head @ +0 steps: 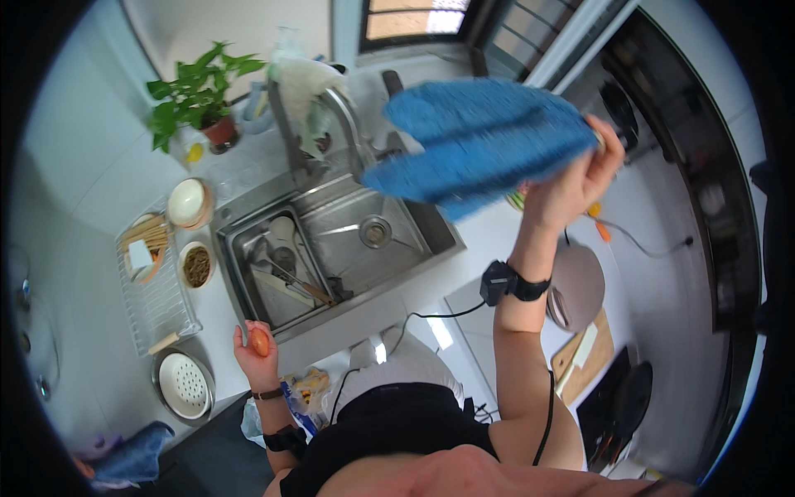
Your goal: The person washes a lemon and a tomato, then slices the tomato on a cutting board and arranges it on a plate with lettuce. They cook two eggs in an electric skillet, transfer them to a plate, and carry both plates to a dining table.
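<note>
Raised above the right side of the sink, my right hand (pixel 562 180) grips a blue towel (pixel 490 133). The cloth hangs out to the left, blurred, and hides part of the counter behind it. My left hand (pixel 256 357) is palm up by the sink's near left corner. In it rests an orange-brown, egg-shaped item (pixel 260 342), probably an egg. Before me is the stainless steel sink (pixel 332 239). Its inset left basin (pixel 248 304) holds a ladle, a knife and other utensils. A curved metal faucet (pixel 348 118) stands behind.
Left of the sink are stacked bowls (pixel 186 202), a bowl of dark food (pixel 197 267), a wire rack (pixel 152 304) and a white colander (pixel 184 385). A potted plant (pixel 218 130) stands at the back. To the right lie a round lid (pixel 579 279) and a cutting board (pixel 599 366) with a knife (pixel 584 348).
</note>
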{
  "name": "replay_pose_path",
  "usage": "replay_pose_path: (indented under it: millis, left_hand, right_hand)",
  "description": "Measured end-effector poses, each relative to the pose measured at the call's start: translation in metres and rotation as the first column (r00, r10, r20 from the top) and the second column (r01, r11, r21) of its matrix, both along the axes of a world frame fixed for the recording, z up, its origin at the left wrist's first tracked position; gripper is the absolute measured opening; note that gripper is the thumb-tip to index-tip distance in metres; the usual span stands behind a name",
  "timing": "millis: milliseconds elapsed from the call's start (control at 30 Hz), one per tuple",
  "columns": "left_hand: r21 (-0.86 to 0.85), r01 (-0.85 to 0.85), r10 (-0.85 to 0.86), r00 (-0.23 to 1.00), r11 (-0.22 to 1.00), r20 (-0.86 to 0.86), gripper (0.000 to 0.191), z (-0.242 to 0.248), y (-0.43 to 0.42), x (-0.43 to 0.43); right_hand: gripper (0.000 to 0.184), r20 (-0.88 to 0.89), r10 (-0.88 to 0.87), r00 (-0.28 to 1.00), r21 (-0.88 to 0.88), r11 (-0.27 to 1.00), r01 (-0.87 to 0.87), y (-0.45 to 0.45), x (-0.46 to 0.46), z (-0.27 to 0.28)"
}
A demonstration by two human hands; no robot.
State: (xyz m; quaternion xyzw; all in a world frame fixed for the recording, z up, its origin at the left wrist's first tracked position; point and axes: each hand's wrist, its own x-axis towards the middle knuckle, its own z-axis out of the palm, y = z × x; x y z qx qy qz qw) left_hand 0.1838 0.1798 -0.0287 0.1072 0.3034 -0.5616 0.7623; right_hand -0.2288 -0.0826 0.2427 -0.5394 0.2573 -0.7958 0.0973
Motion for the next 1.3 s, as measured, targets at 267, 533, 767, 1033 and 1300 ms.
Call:
replay_pose_path:
  millis: [267,533,767,1033,1300]
  left_hand:
    - [-0.027,0.183,-0.185,0.980,0.983,-0.070,0.025,0.004,-0.049,-0.018]
    - [0.083,0.312,-0.313,0.950,0.946,0.005,0.026,-0.001,-0.073,-0.045]
    - [0.185,0.310,-0.327,0.942,0.932,0.070,0.026,-0.007,-0.079,-0.048]
    - [0.224,0.343,-0.364,0.930,0.912,0.058,0.026,-0.016,-0.085,-0.065]
    - [0.199,0.345,-0.355,0.935,0.917,0.016,0.026,-0.008,-0.112,-0.079]
  right_hand:
    - [0.017,0.051,-0.403,0.914,0.440,0.831,0.341,0.069,-0.127,-0.136]
    - [0.081,-0.810,0.064,0.583,0.586,0.127,0.800,0.042,-0.163,-0.360]
    - [0.091,-0.838,0.100,0.536,0.492,-0.285,0.823,-0.001,-0.160,-0.413]
    - [0.065,-0.889,0.344,0.303,0.452,0.546,0.705,0.032,-0.109,-0.406]
    - [0.067,-0.843,0.448,0.298,0.511,0.494,0.703,0.077,-0.171,-0.396]
